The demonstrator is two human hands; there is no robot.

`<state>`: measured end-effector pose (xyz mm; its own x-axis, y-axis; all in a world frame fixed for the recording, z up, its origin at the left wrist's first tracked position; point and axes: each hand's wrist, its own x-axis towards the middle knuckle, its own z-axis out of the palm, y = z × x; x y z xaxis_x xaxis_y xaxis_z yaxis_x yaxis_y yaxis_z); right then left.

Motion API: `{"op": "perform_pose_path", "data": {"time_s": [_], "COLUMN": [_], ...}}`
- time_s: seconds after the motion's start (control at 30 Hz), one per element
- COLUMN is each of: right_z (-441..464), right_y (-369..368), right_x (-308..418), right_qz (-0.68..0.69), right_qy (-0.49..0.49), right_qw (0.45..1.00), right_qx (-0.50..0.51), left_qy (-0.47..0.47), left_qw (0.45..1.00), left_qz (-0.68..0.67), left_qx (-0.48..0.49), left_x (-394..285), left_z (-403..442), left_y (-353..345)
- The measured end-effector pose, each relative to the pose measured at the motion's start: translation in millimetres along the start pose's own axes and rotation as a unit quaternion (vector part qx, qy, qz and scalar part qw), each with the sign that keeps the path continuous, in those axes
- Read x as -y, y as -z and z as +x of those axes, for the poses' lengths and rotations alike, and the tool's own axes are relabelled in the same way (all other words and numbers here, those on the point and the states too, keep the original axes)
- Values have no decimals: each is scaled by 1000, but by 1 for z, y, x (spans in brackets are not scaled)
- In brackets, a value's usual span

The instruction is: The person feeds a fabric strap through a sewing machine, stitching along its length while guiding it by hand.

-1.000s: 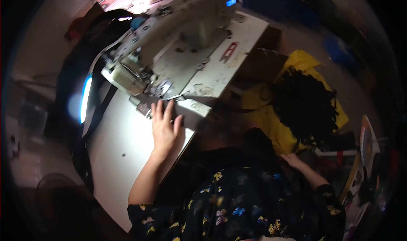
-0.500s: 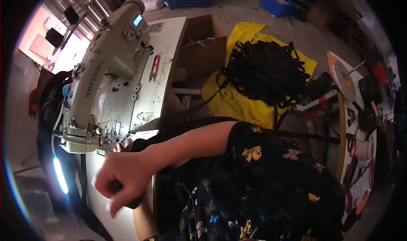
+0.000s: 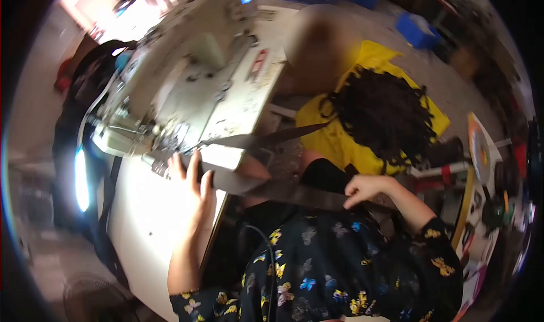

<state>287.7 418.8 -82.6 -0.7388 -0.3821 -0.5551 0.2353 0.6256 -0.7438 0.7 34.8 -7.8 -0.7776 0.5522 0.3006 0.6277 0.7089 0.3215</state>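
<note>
A dark webbing strap (image 3: 277, 190) runs from under the head of the sewing machine (image 3: 124, 129) across my lap. My left hand (image 3: 195, 183) lies beside the needle area, fingers spread and their tips touching the strap. Over on the right, my right hand (image 3: 365, 189) grips the strap between thumb and curled fingers, holding it fairly straight. A second length of dark strap (image 3: 277, 136) stretches from the machine toward a heap of black straps (image 3: 388, 112) on yellow sheeting (image 3: 320, 121). The needle itself is too blurred to make out.
Red thread snips (image 3: 259, 61) lie on the machine bed. A lit lamp strip (image 3: 82, 180) hangs left of the machine. At right stands a side table with a disc-shaped reel (image 3: 479, 146). Blue crates (image 3: 416, 30) sit on the floor behind.
My right hand, which was crossed over the left arm by the machine, has swung right and now holds the strap. My left hand has come into sight. The view has shifted.
</note>
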Motion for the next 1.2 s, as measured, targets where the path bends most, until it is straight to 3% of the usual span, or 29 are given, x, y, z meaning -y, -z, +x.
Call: {"op": "perform_pose_path", "data": {"time_s": [0.07, 0.2, 0.27, 0.37, 0.4, 0.53, 0.6, 0.87, 0.93, 1.2], "right_z": [-9, -8, -15, -13, -10, -6, -12, -11, -8, 14], "right_y": [-9, -1, 16, 23, 22, 19, 27, 26, 23, 19], "right_x": [7, 16, 37, 64, 46, 46, 64, 82, 88, 92], "right_qz": [138, 214, 391, 278, 135, 37, 233, 199, 243, 202], "right_qy": [-18, 16, -119, -77, -108, -164, -144, -115, -89, -86], "right_qw": [990, 977, 912, 956, 982, 985, 961, 971, 966, 975], "right_qx": [5, -4, 34, 52, 79, 34, 43, 61, 16, -26], "left_qy": [7, 5, 5, -4, -9, -24, -15, -20, -26, -6], "left_qw": [1000, 1000, 1000, 1000, 1000, 998, 997, 994, 993, 992], "left_qz": [1, -11, -6, -16, -12, -19, -26, -50, -52, -70], "left_qx": [-1, -6, -5, -18, -23, -54, -66, -95, -104, -105], "left_x": [-6, -5, -5, -1, 0, 8, 9, 10, 14, 9], "left_z": [2, 1, 1, 0, 0, -1, -2, -3, -3, -5], "left_y": [6, 12, 12, 10, 9, 1, 0, -1, -5, -3]}}
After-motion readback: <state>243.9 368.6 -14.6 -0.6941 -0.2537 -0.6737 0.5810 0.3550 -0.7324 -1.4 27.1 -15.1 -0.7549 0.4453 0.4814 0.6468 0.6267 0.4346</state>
